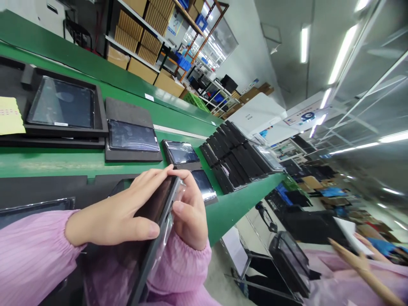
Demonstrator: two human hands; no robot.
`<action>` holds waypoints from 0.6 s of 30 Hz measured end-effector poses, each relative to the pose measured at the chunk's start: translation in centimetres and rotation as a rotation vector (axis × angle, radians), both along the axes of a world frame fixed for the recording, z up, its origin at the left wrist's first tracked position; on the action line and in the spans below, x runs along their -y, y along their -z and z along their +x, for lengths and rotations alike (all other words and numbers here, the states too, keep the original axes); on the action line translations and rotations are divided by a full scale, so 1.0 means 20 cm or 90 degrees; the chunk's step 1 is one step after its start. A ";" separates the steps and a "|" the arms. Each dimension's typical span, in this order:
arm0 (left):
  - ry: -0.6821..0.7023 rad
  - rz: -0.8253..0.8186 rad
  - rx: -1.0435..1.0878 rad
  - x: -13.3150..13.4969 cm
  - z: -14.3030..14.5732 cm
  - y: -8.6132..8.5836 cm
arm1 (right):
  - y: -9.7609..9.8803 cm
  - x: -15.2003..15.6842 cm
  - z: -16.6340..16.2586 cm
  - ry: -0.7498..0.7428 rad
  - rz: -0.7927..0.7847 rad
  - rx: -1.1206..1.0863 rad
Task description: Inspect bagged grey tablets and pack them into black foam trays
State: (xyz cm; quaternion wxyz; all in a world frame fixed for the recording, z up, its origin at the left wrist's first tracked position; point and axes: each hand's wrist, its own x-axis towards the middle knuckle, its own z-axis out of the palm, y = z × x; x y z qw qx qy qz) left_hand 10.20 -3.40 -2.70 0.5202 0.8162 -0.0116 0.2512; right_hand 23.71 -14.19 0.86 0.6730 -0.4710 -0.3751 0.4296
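Note:
A dark tablet (pixel 127 259) in clear plastic film is held tilted up in front of me, its glossy screen turned to the left. My left hand (pixel 117 212) lies over the screen with its fingers stretched towards the upper corner and its thumb apart near the side edge. My right hand (pixel 191 208) grips that upper corner, thumb against the film on the side edge. The fingertips of both hands come together at the corner. Loose film (pixel 164 242) hangs along the tablet's edge. The left hand and its sleeve hide part of the screen.
Several tablets in black foam trays, one tray (pixel 103 114) among them, lie on the green bench (pixel 178 127). A yellow note (pixel 11 115) is at the left. Black cases (pixel 236 157) stand in rows farther along. At the right, a co-worker's hand (pixel 350 255) is near a white sheet.

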 end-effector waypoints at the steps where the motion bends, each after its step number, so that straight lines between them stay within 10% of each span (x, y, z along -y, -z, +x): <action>1: 0.011 -0.003 0.000 0.00 0.00 0.01 | -0.01 0.01 0.00 -0.007 -0.005 0.014; 18: 0.117 -0.068 -0.050 0.04 -0.06 -0.07 | 0.01 0.08 0.09 -0.114 0.017 0.061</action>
